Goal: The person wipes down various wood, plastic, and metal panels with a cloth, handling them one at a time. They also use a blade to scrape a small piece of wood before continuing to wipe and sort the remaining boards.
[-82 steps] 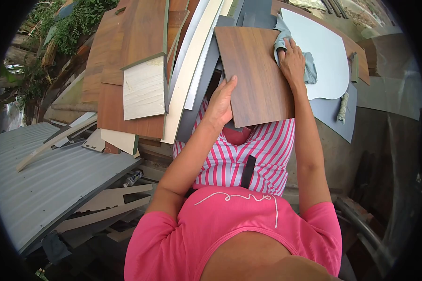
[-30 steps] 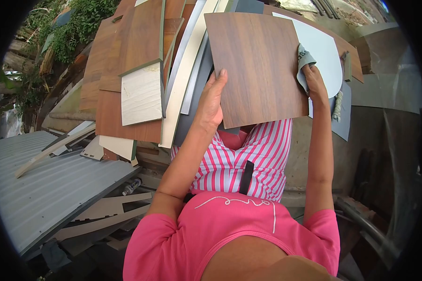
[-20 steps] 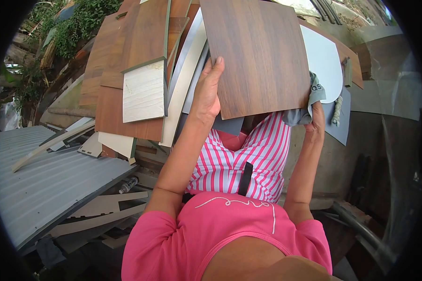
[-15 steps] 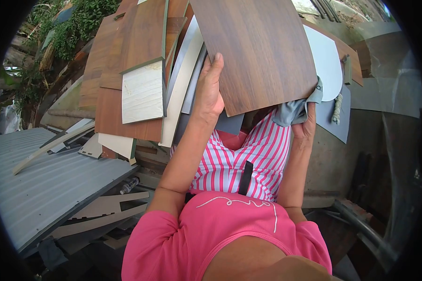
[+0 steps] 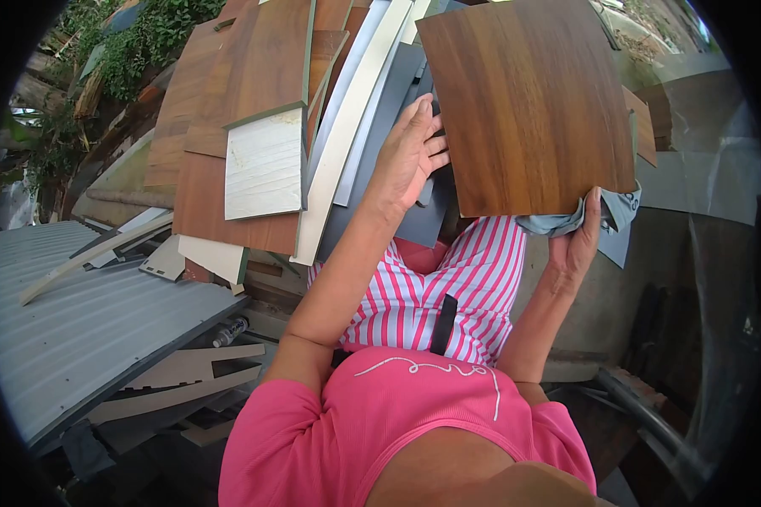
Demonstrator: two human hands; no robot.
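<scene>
A brown wood-grain board (image 5: pixel 533 110) is raised over my lap. My right hand (image 5: pixel 577 232) grips its lower right corner through a bunched grey cloth (image 5: pixel 621 207), thumb at the board's lower edge. Just off the board's left edge is my left hand (image 5: pixel 408 160), its fingers apart and fingertips close to that edge. Behind the left hand lie dark grey panels (image 5: pixel 385 110), partly hidden by the hand and the board.
A pile of brown boards (image 5: pixel 258 55) and a white rough-faced panel (image 5: pixel 264 169) rests at left, beside a long cream strip (image 5: pixel 347 135). Corrugated metal sheeting (image 5: pixel 84 313) extends at lower left, with offcuts (image 5: pixel 177 372) under its edge. A metal pipe (image 5: pixel 651 422) lies at lower right.
The board has shifted right and its surface looks darker. My right hand moved right with it and the cloth. My left hand has come away from the board's edge, fingers spreading.
</scene>
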